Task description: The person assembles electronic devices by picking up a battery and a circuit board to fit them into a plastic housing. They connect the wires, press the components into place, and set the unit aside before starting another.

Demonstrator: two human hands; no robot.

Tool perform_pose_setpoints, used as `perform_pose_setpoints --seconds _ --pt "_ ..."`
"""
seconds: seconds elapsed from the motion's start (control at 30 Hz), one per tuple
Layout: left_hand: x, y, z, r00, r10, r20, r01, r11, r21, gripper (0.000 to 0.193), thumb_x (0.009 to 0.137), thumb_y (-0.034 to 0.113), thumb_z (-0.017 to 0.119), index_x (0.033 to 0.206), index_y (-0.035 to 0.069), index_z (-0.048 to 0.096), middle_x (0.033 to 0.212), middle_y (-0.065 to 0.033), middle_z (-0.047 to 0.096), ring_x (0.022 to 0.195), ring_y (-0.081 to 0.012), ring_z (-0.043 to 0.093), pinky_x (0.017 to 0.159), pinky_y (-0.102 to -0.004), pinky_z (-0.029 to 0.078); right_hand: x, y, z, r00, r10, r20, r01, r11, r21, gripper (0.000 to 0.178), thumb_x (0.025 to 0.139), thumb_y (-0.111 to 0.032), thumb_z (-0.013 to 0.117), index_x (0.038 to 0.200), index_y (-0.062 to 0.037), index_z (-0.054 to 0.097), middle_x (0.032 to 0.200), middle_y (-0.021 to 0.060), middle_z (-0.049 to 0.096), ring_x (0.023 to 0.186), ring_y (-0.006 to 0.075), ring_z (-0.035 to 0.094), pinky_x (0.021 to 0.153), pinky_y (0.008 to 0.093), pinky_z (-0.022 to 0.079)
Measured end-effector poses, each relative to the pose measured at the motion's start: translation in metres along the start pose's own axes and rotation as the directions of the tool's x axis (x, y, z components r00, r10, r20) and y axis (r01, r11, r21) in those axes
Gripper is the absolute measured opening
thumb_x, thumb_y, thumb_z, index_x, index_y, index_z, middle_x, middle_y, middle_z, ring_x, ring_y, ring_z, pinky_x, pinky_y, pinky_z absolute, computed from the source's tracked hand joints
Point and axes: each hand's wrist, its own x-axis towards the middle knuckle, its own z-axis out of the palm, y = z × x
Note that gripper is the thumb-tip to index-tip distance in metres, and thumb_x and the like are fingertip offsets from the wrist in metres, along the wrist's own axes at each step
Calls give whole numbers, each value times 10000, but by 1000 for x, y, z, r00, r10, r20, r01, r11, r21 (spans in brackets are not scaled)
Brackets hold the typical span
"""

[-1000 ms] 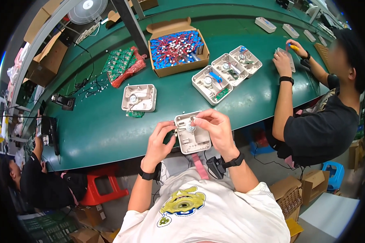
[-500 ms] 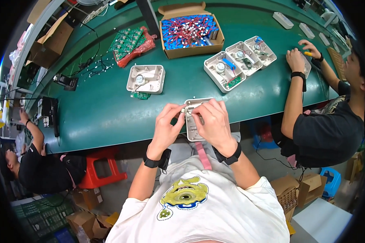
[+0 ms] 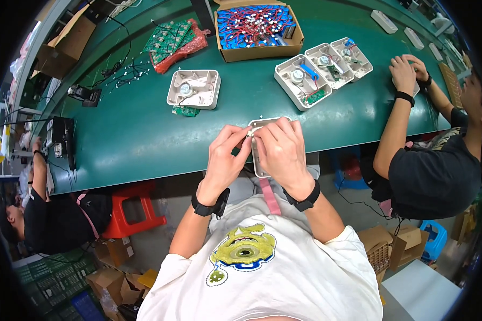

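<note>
Counting first: you've got one pale, squarish casing (image 3: 260, 170) between your hands, just about mid-frame by the near edge of the green table (image 3: 144, 147). Four more open casings sit past it: a single casing (image 3: 206, 96) left of centre, plus a group of three casings (image 3: 304, 84) at upper right, lined up corner to corner. The single one has one round speaker (image 3: 186, 90) inside and a green board (image 3: 186, 111) by its lower edge. There's one cardboard box (image 3: 260, 53) at top centre, packed with blue cells (image 3: 235, 21) on red wires, too many to count. Left of that is one red bubble-wrap bundle (image 3: 181, 59) with green boards on it, and two co-workers are at the far left and right of the frame.

Pose-wise, both your forearms come up from the bottom and angle inward, wrists banded, backs of the hands up. Your left hand (image 3: 225, 158) has thumb and index pinched on a small pale connector (image 3: 250, 134) at the casing's upper left. Your right hand (image 3: 285, 152) arches over the casing, fingers bent, tips right beside the connector; they're hidden, so I can't tell if they're gripping anything.
</note>
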Motion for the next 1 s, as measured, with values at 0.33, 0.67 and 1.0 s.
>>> perform_pose_setpoints --seconds 0.33,0.67,1.0 --pt "-1 0 -1 999 41 2 -41 998 38 277 941 -7 752 1216 -30 755 1011 -136 681 795 -233 681 696 -341 564 -7 3 2 1000 -14 -17 14 1000 2 138 823 -14 772 939 -52 709 881 57 678 868 288 606 785 422 430" --pt "-2 -10 2 997 76 -24 -76 997 -6 283 939 -13 748 1222 -22 754 1032 -135 690 821 -239 689 737 -344 571 -13 5 5 987 154 51 -160 976 146 114 867 -16 766 961 -40 707 954 80 690 934 314 615 810 431 438" --pt "-19 -11 17 973 -195 -123 161 957 -241 251 919 -39 735 1169 -20 754 1068 -110 713 907 -197 732 794 -317 619 -14 2 13 966 240 96 -254 948 191 95 861 -16 751 939 -6 698 1363 162 598 1280 404 518 1017 500 432"
